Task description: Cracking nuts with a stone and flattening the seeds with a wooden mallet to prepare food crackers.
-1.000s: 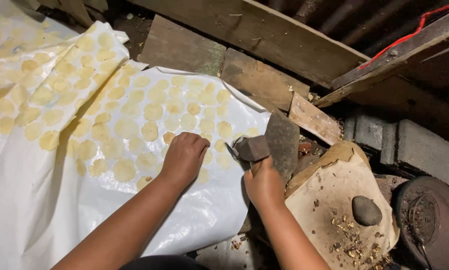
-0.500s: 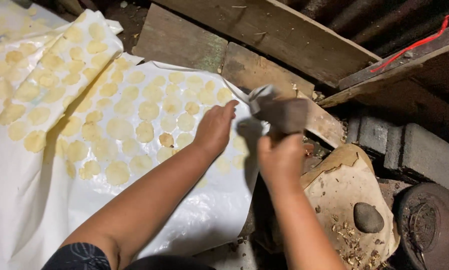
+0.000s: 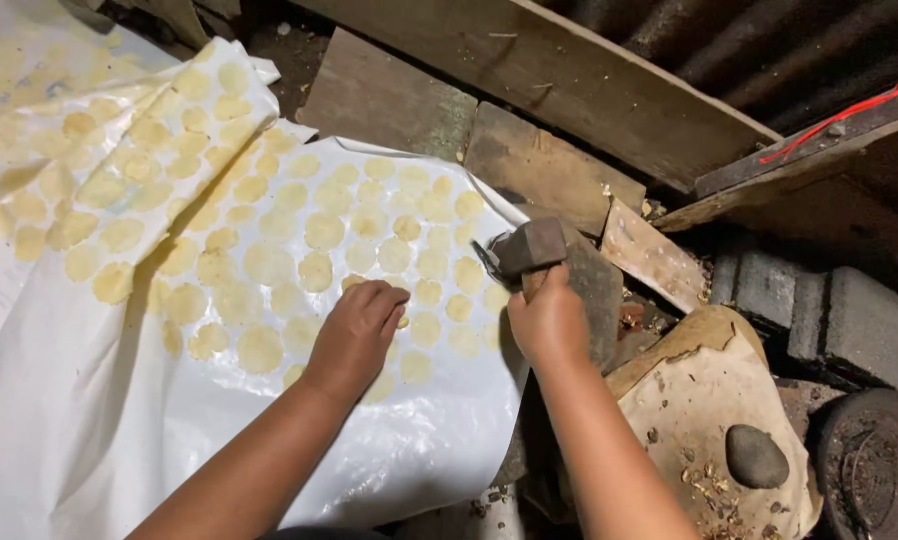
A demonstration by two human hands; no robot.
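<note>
The left hand [image 3: 357, 335] presses flat, fingers curled, on a pale yellow disc among the rows of flattened discs [image 3: 319, 230] on the white plastic sheet [image 3: 99, 430]; the right hand [image 3: 549, 320], just right of the sheet's edge, clenches a wooden mallet [image 3: 529, 248] raised above it. This looks like the flattening step; a square, controlled blow clear of the fingers seems called for.

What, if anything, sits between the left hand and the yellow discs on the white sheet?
Nothing visible. The left hand rests palm-down directly on the yellow discs spread over the white plastic sheet. The right hand holds a hammer raised beside it, above the sheet's right edge, not over the left hand.
</note>
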